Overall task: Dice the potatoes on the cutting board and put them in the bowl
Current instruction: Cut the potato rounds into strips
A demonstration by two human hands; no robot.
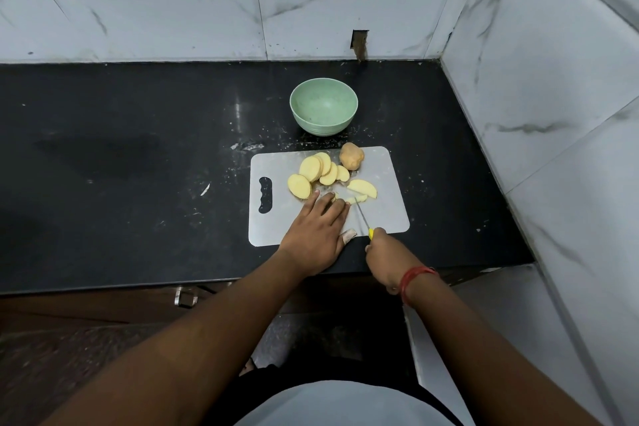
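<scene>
A white cutting board [387, 218] lies on the black counter. On it are several yellow potato slices [313, 168], a half-slice [362, 187] and an unpeeled potato piece [351, 156]. My left hand [316, 228] lies flat on the board, its straight fingers pressing down a slice [356, 199] that is being cut. My right hand [387, 254] grips a yellow-handled knife [362, 216], whose blade tip meets that slice. A green bowl [323, 106] stands behind the board with nothing in it.
Marble-tiled walls close the counter [138, 166] at the back and right. The counter's front edge runs just below my hands, with a metal cabinet handle [185, 297] under it. Wet smears and crumbs dot the counter left of the board.
</scene>
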